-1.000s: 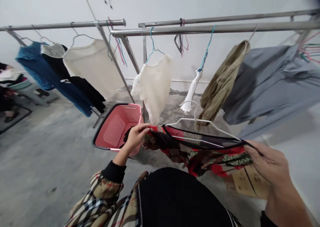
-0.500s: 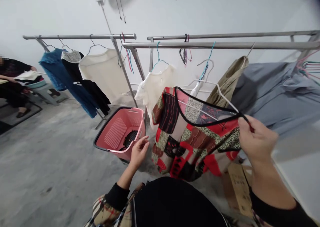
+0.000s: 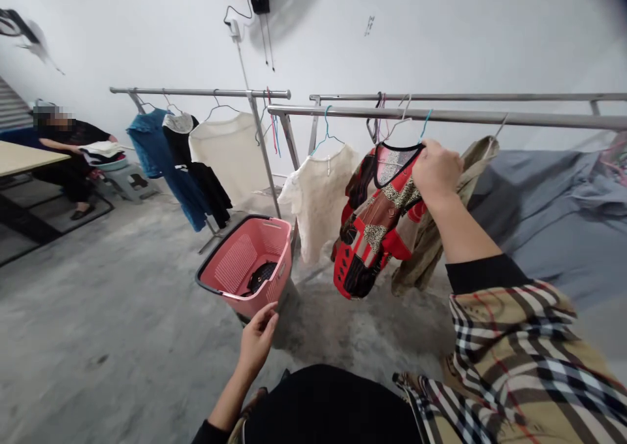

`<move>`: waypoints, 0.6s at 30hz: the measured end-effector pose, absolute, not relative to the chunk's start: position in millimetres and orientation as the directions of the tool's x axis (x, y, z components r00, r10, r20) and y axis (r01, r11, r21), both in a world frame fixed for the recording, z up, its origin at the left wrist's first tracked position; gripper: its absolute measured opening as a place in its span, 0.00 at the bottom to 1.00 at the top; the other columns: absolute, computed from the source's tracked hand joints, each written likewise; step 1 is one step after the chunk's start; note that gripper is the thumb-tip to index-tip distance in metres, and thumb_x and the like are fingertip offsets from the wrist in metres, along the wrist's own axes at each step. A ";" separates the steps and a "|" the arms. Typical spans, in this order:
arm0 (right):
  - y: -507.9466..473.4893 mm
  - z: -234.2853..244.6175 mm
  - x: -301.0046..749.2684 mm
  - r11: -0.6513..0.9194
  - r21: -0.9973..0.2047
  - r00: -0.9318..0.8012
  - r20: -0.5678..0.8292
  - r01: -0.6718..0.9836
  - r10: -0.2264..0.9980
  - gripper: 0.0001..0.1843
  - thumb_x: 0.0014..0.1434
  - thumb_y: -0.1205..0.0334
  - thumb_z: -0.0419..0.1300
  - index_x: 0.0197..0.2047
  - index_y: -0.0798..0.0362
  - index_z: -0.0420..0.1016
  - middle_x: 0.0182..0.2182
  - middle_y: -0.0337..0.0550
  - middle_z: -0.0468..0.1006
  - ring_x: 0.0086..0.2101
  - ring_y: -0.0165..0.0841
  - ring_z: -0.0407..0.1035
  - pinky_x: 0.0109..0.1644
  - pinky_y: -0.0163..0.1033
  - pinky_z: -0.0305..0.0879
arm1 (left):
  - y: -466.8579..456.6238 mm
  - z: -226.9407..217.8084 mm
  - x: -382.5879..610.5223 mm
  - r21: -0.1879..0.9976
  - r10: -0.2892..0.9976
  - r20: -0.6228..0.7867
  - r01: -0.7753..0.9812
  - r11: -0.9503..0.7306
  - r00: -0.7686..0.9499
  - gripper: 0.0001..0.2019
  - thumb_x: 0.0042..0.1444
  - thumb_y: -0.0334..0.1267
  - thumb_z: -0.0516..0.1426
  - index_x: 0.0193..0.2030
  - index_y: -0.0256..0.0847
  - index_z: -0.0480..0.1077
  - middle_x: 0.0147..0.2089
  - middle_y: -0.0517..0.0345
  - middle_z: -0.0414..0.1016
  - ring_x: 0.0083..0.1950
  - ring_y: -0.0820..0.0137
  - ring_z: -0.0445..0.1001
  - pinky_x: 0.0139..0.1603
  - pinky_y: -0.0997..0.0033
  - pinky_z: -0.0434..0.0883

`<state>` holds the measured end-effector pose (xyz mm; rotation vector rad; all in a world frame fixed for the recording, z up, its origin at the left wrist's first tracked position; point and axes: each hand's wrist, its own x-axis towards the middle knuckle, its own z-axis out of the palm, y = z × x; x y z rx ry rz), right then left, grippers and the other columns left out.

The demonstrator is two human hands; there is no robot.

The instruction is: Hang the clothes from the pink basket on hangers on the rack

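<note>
A red, black and beige patchwork-print blouse with a black-edged neckline hangs on a light hanger, whose hook is at the front rail. My right hand is closed on the blouse's shoulder at the right end of the hanger, just below the rail. Empty and loosely curved, my left hand hovers in front of a pink laundry basket. A dark item lies in the bottom of that basket. Left of the blouse hangs a cream top; an olive garment is partly behind it.
A second rack at the left carries a denim garment, a black one and a sheer cream one. Grey cloth hangs at the right. Far left, a person sits by a table and a stool.
My right hand has carried the blouse and hanger forward and up to the rail. My left hand has dropped slightly, still empty. The view has shifted, showing more at the left.
</note>
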<state>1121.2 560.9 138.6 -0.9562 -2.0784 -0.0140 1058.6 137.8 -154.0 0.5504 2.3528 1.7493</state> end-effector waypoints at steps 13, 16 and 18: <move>549.5 61.7 1091.7 0.758 -0.391 -0.559 0.514 0.522 0.651 0.25 0.62 0.68 0.47 0.62 0.67 0.58 0.45 0.68 0.73 0.45 0.46 0.69 0.49 0.49 0.59 | 131.4 -165.4 1102.7 0.926 0.433 -0.023 0.144 0.350 -0.901 0.17 0.55 0.44 0.55 0.46 0.38 0.77 0.34 0.53 0.78 0.33 0.70 0.73 0.37 0.71 0.70; 536.6 35.1 1094.5 0.810 -0.452 -0.561 0.585 0.374 0.586 0.29 0.63 0.66 0.47 0.67 0.61 0.53 0.58 0.68 0.63 0.54 0.50 0.62 0.56 0.52 0.57 | 124.7 -170.1 1109.0 0.914 0.437 -0.055 0.131 0.384 -0.898 0.16 0.55 0.44 0.54 0.45 0.40 0.78 0.34 0.54 0.78 0.32 0.70 0.72 0.36 0.72 0.70; 520.6 9.8 1095.6 0.814 -0.461 -0.528 0.620 0.354 0.580 0.33 0.60 0.65 0.50 0.68 0.60 0.52 0.61 0.65 0.59 0.59 0.53 0.57 0.60 0.54 0.56 | 118.7 -173.9 1111.8 0.907 0.434 -0.070 0.124 0.402 -0.898 0.16 0.55 0.43 0.54 0.46 0.40 0.77 0.35 0.53 0.78 0.32 0.70 0.72 0.36 0.72 0.70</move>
